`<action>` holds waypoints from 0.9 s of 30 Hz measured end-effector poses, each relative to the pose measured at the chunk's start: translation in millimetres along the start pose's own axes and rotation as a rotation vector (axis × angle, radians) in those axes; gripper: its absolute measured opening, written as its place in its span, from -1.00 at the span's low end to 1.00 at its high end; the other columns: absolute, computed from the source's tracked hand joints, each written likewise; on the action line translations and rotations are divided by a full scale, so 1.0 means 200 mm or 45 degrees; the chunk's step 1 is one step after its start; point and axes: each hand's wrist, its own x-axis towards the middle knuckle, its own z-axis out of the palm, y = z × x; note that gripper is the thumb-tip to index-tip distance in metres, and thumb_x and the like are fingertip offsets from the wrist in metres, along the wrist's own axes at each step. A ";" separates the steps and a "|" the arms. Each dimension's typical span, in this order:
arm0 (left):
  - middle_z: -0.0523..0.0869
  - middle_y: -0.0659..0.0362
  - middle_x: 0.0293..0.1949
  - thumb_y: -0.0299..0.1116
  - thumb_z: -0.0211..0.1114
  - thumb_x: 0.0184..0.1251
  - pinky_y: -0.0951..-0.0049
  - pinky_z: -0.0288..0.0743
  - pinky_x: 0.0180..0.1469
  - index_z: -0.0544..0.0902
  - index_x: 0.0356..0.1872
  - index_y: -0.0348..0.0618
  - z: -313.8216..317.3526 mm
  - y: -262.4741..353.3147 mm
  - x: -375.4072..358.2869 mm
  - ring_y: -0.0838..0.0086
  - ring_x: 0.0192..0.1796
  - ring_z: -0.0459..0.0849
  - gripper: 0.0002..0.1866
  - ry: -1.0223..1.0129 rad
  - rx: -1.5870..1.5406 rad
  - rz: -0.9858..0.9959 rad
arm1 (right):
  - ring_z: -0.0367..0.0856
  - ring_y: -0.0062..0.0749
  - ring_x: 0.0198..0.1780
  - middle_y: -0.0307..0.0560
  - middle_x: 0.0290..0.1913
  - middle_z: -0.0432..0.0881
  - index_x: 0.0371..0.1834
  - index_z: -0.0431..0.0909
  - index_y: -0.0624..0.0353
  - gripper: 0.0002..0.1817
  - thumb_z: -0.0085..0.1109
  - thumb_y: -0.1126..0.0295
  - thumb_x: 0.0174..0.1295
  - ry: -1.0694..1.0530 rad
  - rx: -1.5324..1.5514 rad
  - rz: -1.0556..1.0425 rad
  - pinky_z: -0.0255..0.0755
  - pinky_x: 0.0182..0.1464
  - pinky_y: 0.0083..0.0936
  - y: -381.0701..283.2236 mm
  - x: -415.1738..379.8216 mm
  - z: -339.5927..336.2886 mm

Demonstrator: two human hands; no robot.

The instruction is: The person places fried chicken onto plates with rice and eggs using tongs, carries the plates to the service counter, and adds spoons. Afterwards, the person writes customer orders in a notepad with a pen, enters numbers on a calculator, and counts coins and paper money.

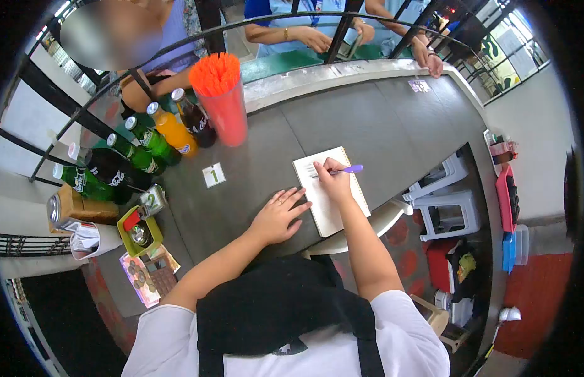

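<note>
A spiral notepad (334, 217) lies open on the dark grey counter (267, 141), with a few lines of writing near its top. My right hand (333, 182) is closed around a purple pen (353, 169) over the upper part of the page. Beside the notepad's left edge my left hand (277, 217) rests palm down, fingers spread, fingertips at the paper's edge. A white card with the number 1 (213, 175) lies on the counter farther left.
Soda bottles (141, 157) and a red cup of orange straws (223, 107) line the left edge. A yellow-green tray (140, 234), banknotes and coins (140, 276) lie nearer. Beyond black railings (267, 24) stand other people, one holding banknotes (348, 48). Plastic stools (447, 213) stand below right.
</note>
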 end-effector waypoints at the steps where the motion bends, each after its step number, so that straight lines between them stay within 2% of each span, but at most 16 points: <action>1: 0.27 0.05 0.42 -0.27 0.25 0.16 0.01 0.14 0.42 0.44 0.28 0.12 0.00 0.00 0.00 0.07 0.41 0.28 -0.42 0.001 -0.004 -0.003 | 0.20 -0.76 -0.58 -0.41 -0.68 0.35 -0.72 0.31 0.11 -0.59 0.29 0.36 0.21 -0.022 -0.071 -0.073 0.07 -0.54 -0.62 0.02 0.01 0.00; 4: 0.27 0.05 0.42 -0.27 0.26 0.15 0.00 0.14 0.41 0.44 0.29 0.13 0.01 -0.02 0.02 0.08 0.42 0.27 -0.41 0.000 0.010 0.005 | 0.14 -0.72 -0.56 -0.39 -0.68 0.30 -0.75 0.25 0.16 -0.57 0.28 0.42 0.18 -0.083 -0.051 -0.109 0.03 -0.52 -0.57 0.04 0.04 0.01; 7: 0.27 0.04 0.42 -0.27 0.27 0.14 0.00 0.14 0.41 0.44 0.29 0.13 0.01 -0.02 0.02 0.08 0.42 0.27 -0.40 -0.027 0.020 -0.003 | 0.25 -0.63 -0.59 -0.28 -0.71 0.36 -0.70 0.31 0.22 -0.64 0.27 0.41 0.13 -0.076 -0.126 -0.084 0.16 -0.51 -0.51 0.05 0.03 0.02; 13: 0.28 0.04 0.41 -0.26 0.27 0.14 0.00 0.16 0.40 0.45 0.27 0.12 0.02 -0.03 0.02 0.08 0.42 0.27 -0.42 -0.020 0.013 -0.006 | 0.26 -0.64 -0.58 -0.28 -0.71 0.31 -0.70 0.28 0.23 -0.65 0.25 0.44 0.11 -0.109 -0.223 -0.159 0.16 -0.50 -0.51 0.05 0.02 0.02; 16: 0.29 0.05 0.41 -0.26 0.27 0.13 0.00 0.16 0.39 0.46 0.27 0.11 0.03 -0.03 0.02 0.08 0.42 0.27 -0.42 -0.013 0.008 -0.009 | 0.24 -0.65 -0.55 -0.28 -0.70 0.28 -0.70 0.25 0.23 -0.66 0.23 0.46 0.09 -0.052 0.027 -0.105 0.14 -0.48 -0.53 0.06 0.04 0.02; 19: 0.29 0.05 0.41 -0.25 0.27 0.13 0.00 0.17 0.39 0.46 0.27 0.11 0.04 -0.02 0.01 0.08 0.42 0.27 -0.42 -0.007 0.007 -0.017 | 0.23 -0.66 -0.53 -0.29 -0.69 0.27 -0.70 0.24 0.23 -0.66 0.21 0.48 0.08 -0.029 -0.086 -0.050 0.13 -0.46 -0.55 0.04 0.04 -0.03; 27: 0.28 0.05 0.42 -0.25 0.27 0.14 -0.01 0.17 0.39 0.45 0.27 0.11 0.02 -0.03 0.02 0.09 0.42 0.28 -0.42 -0.012 0.019 -0.005 | 0.21 -0.65 -0.57 -0.26 -0.71 0.26 -0.71 0.26 0.24 -0.68 0.20 0.49 0.06 -0.103 -0.130 -0.128 0.13 -0.50 -0.51 0.06 0.05 0.01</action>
